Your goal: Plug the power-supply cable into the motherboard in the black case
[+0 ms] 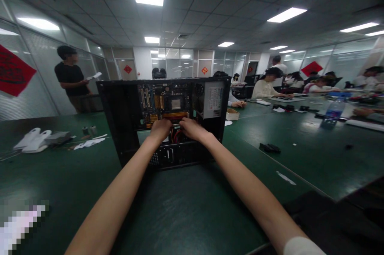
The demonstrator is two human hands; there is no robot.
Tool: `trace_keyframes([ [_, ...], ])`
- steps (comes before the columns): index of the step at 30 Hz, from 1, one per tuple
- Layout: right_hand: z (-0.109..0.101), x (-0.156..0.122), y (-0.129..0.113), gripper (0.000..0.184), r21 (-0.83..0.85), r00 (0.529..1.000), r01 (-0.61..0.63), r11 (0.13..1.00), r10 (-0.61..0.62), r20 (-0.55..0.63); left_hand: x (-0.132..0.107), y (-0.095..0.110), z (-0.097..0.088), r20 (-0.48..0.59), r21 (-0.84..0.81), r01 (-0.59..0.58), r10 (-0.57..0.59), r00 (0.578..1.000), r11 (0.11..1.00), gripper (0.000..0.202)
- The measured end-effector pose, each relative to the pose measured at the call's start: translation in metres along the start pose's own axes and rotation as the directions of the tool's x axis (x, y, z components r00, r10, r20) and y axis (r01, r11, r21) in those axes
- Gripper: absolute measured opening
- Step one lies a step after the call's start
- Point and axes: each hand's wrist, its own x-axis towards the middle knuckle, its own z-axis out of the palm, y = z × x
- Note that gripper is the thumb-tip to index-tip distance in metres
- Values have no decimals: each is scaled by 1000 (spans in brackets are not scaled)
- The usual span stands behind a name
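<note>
The bare left hand (161,129) and right hand (192,128) reach into one boxy black computer case (118,113) standing on the smooth green table (183,207), fingers bent at the lower part of one circuit board (166,94); I cannot tell whether they pinch anything. One silvery power supply (212,103) carries a label (214,95) too small to read.

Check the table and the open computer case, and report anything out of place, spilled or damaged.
Nothing looks spilled or plainly damaged. A white scrap lies loose on the green table, right of the computer case, like stray litter. Wires bunch between the left hand and right hand, too dark to judge.
</note>
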Motion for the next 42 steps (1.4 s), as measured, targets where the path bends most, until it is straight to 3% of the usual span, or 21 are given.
trace_keyframes([
  [16,2,4,3,17,-15,998,51,999,-52,-22,5,0,-1,1,-31,24,-24,1000,999,33],
  [26,11,32,20,17,-73,965,257,964,-260,-36,5,2,-3,8,-41,27,-27,1000,999,34],
  [34,15,30,16,19,-78,980,191,978,-195,-38,4,-1,5,-41,-88,32,-36,999,996,32],
  [42,16,32,21,20,-108,969,239,965,-244,-43,1,-4,10,-49,-190,52,-63,997,980,36],
])
